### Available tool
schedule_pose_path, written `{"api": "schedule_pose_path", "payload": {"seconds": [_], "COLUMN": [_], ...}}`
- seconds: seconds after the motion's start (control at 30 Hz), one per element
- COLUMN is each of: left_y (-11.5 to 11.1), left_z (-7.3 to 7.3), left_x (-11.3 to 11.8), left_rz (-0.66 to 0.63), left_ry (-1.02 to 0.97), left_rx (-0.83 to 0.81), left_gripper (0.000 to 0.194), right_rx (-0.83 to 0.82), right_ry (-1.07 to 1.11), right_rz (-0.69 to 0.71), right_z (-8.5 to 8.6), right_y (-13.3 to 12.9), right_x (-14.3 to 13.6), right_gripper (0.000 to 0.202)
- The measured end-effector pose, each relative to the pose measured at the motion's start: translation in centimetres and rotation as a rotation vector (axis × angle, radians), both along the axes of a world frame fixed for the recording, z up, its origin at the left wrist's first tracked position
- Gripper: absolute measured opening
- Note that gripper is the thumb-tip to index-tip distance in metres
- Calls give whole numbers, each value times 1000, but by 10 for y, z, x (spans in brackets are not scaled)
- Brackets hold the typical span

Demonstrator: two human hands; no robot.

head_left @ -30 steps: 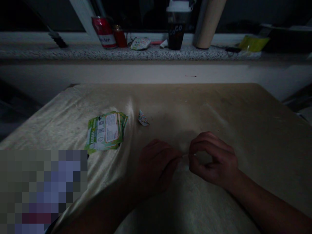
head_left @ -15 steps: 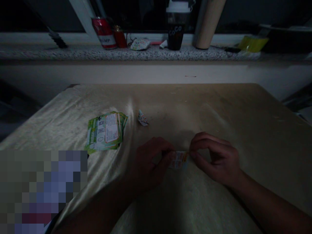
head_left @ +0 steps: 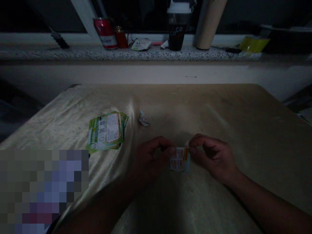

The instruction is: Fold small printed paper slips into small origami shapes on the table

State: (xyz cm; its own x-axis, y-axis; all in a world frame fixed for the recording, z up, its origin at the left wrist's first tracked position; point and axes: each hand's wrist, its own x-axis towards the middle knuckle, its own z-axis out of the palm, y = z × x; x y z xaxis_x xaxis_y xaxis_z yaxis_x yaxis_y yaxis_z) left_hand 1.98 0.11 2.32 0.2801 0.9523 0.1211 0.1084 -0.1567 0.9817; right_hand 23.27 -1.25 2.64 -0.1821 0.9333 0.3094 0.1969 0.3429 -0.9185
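A small rectangular orange-and-white printed paper with a yellow strip sits at the frame's lower centre, left hand pinching its upper-left part, right hand its upper-right corner. Flat green printed packets lie centre-left.

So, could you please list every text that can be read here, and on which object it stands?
"CoCo": on the dark cup.
"iser", the end of a word: on the red can.
Too small or blurred to read: green cards, small printed slip, folded paper, crumpled paper.
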Motion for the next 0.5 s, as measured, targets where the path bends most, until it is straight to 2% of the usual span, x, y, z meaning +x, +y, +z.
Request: {"api": "schedule_pose_path", "payload": {"seconds": [0.1,0.2,0.3,0.5], "left_y": [0,1,3,4], "left_z": [-3,-5,-8,-9], "left_x": [3,5,5,6], "left_rz": [9,-60,-105,-115], "left_ry": [-58,-55,-19,23], "left_rx": [-95,-150,-164,-125], "left_gripper": [17,22,20,27], "right_rx": [-102,-177,-210,-240], "right_ry": [66,176,268,390], "right_rz": [-45,-109,-165,-205], "right_z": [-3,-5,-6,-11], "right_y": [0,2,5,10], "right_x": [-1,0,2,4], "right_gripper": [16,18,18,18]}}
